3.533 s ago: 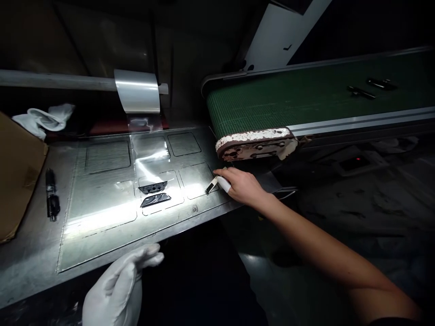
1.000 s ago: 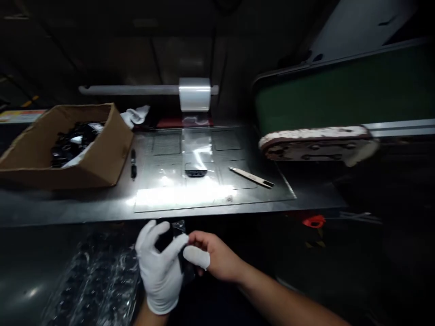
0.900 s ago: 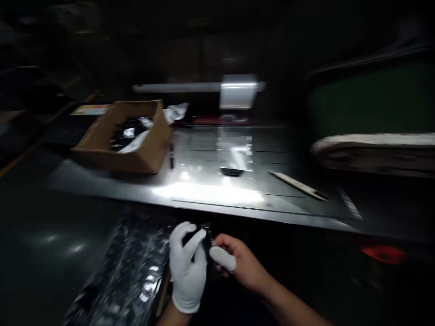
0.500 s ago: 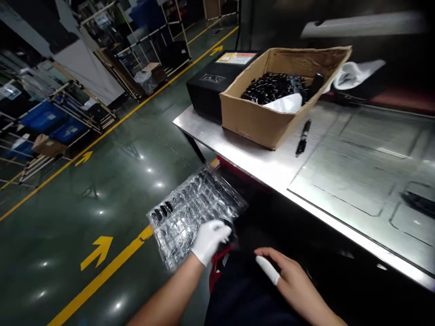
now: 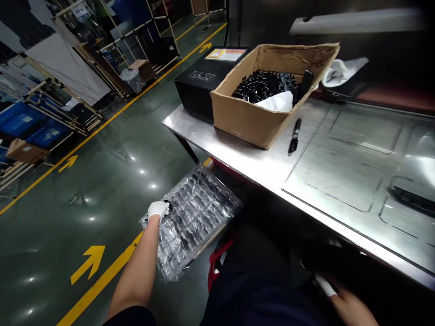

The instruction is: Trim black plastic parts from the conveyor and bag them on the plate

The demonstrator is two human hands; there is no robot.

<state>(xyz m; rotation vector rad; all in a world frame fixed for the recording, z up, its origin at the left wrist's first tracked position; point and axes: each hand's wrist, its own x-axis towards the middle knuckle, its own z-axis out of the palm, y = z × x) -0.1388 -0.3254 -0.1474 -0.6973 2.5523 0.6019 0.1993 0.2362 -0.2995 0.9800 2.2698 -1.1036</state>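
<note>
Looks well along, judging by the clear plastic tray (image 5: 208, 241) at lower middle of the frame, packed in rows with dark pieces (image 5: 195, 209). Perhaps left over: a lone dark strip (image 5: 413, 199) at the right edge of the frame, lying on the tabletop (image 5: 200, 132). Impossible to tell how many places in the tray remain free. Heaped inside the cardboard box (image 5: 244, 118) at upper middle: small black parts (image 5: 260, 86).

Reaching to the tray's left corner with the gloved left hand (image 5: 158, 209), fingers drawn together at a black piece (image 5: 169, 206); cannot tell whether gripping or merely touching it. Blurred in shadow at lower right: the right hand (image 5: 343, 296), with a white cover (image 5: 325, 286) on one digit; cannot tell whether spread or pinching anything.

Compared with half a second ago: left hand shifted from the tray's lower-right side to its left corner, mostly hiding the spot with three uncovered black pieces; right hand lower and farther right; box and strip essentially unmoved.
</note>
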